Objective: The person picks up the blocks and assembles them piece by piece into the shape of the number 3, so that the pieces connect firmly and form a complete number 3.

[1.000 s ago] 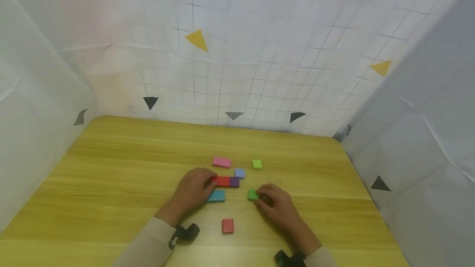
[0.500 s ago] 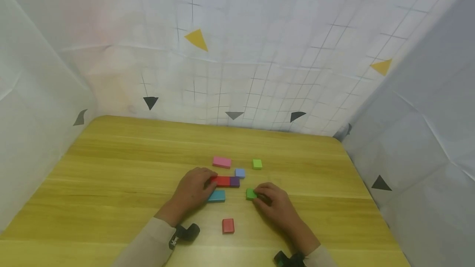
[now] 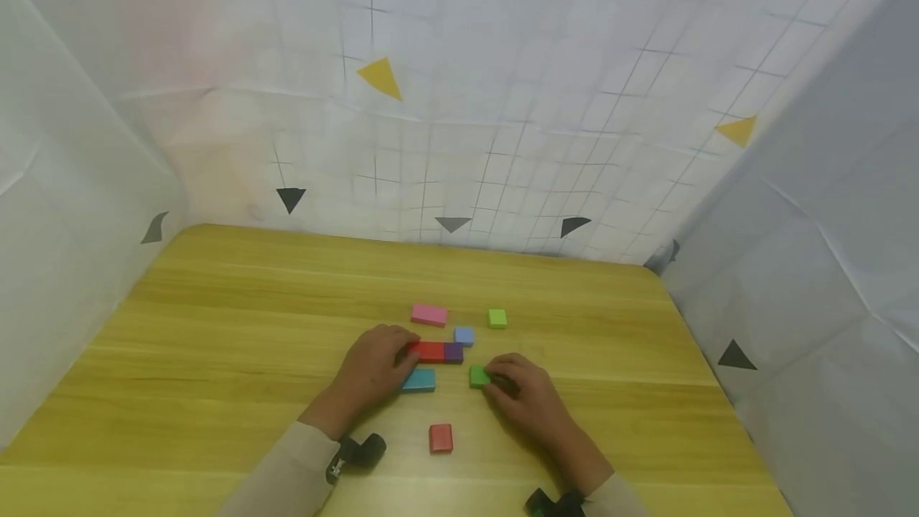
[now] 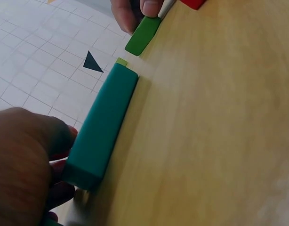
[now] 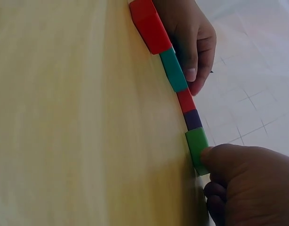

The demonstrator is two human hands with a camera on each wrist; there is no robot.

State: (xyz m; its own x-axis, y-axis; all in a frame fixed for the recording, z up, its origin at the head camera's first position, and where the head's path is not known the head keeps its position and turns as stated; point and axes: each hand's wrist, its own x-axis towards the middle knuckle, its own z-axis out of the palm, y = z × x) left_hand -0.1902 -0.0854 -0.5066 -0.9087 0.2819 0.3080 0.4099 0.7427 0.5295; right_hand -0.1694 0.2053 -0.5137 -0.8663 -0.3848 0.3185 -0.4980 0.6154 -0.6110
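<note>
My left hand (image 3: 373,369) pinches the left end of a long red block (image 3: 431,352) between thumb and fingers. A purple block (image 3: 454,353) lies end to end with it on the right. Just in front, a teal block (image 3: 421,380) lies close beside my left thumb; its left end is hidden in the head view. My right hand (image 3: 527,401) grips a green block (image 3: 478,377) by its right end, with thumb and fingertips. That block is low over or on the table, apart from the teal one. In the right wrist view, the thumb covers part of the green block (image 5: 197,146).
A red square block (image 3: 441,438) lies nearest the person. Behind the row are a light blue block (image 3: 463,336), a pink block (image 3: 429,314) and a lime block (image 3: 497,318). White patterned sheets (image 3: 459,142) stand around the wooden table (image 3: 251,301).
My right hand has slid a short way left with the green block, narrowing the gap to the teal block. The left hand and the other blocks have stayed put.
</note>
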